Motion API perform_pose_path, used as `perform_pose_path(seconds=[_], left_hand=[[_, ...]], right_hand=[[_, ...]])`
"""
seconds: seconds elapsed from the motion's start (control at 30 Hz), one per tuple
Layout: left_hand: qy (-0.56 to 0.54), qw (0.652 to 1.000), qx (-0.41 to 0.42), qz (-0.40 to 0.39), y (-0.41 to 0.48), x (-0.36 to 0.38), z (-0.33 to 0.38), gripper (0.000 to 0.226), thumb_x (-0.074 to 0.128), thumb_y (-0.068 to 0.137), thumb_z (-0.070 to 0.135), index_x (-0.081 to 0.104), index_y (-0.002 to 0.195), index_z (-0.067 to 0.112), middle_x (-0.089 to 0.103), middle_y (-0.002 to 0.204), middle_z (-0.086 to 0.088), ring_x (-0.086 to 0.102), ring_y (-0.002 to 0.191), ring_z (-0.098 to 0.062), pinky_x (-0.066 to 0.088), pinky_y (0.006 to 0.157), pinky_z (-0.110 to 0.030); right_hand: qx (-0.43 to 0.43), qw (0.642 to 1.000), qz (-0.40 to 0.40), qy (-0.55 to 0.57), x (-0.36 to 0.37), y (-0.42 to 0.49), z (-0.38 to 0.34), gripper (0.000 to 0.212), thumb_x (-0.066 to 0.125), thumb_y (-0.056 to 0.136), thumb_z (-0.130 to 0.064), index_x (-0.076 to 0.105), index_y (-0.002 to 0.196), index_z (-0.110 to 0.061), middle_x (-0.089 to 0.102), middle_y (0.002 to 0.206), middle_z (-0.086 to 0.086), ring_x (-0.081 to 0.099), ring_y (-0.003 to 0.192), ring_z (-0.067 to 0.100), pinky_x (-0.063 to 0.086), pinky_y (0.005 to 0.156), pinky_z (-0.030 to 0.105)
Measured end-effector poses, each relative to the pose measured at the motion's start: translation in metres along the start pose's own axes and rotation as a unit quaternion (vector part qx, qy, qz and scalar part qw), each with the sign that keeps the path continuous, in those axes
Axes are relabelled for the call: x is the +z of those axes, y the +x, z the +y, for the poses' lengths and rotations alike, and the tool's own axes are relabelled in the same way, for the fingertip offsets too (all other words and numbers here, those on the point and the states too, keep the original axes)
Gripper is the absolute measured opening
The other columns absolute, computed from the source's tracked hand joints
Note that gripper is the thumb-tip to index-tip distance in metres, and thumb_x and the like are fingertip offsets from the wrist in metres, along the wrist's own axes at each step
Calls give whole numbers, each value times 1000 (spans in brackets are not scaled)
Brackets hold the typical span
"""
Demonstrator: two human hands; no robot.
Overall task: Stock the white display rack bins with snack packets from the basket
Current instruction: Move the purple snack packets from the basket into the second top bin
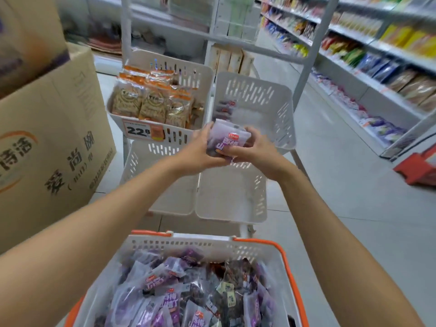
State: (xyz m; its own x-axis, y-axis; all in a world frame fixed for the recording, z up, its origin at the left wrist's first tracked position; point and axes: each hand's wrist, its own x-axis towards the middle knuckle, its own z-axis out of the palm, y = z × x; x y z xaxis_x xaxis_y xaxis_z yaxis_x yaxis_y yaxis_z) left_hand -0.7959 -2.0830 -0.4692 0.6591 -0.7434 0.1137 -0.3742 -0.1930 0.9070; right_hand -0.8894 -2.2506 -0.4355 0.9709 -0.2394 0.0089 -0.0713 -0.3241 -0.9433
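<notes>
Aisle: shelves far right.
Basket: near, packets heaped.
Purple packet: gripped by left hand and right hand before right bin.

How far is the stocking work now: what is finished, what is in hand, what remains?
Done: the upper left bin is full of orange packets, and a few purple packets lie in the upper right bin. In hand: the left hand and right hand grip a purple packet stack in front of that bin. Left: the lower bins show no packets, and the basket is well filled.
</notes>
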Motion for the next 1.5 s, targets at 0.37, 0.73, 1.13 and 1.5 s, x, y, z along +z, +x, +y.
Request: perform_pose_path(seconds=[0.37,0.73,1.13,1.5], left_hand=[[129,990,7,54,169,-33,-41,119,89,69,32,9,154,10,25,152,-5,33,138,-21,31,94,-2],[-20,994,91,60,188,-20,-79,117,91,67,32,14,154,36,37,149,11,48,129,-4,52,93,-20],[-1,996,60,68,191,-20,-85,130,89,59,54,-1,153,47,14,163,12,22,150,-18,36,115,-50],[39,995,45,76,186,-22,-77,128,87,60,56,3,155,39,16,163,8,19,150,-16,30,119,-46]], right_hand=[[-91,959,258,-75,-86,196,14,44,87,66,-25,54,94,-23,65,98,7,65,94,31,57,83,49],[-21,995,57,-85,-64,273,74,65,65,78,-65,56,128,-24,62,128,-1,59,118,21,48,103,48],[25,994,91,-62,-40,273,54,79,82,77,-38,33,135,-18,58,124,4,61,106,20,52,83,27],[29,990,123,-54,-31,248,48,100,73,87,-38,4,157,-22,37,155,7,45,134,25,43,99,29]])
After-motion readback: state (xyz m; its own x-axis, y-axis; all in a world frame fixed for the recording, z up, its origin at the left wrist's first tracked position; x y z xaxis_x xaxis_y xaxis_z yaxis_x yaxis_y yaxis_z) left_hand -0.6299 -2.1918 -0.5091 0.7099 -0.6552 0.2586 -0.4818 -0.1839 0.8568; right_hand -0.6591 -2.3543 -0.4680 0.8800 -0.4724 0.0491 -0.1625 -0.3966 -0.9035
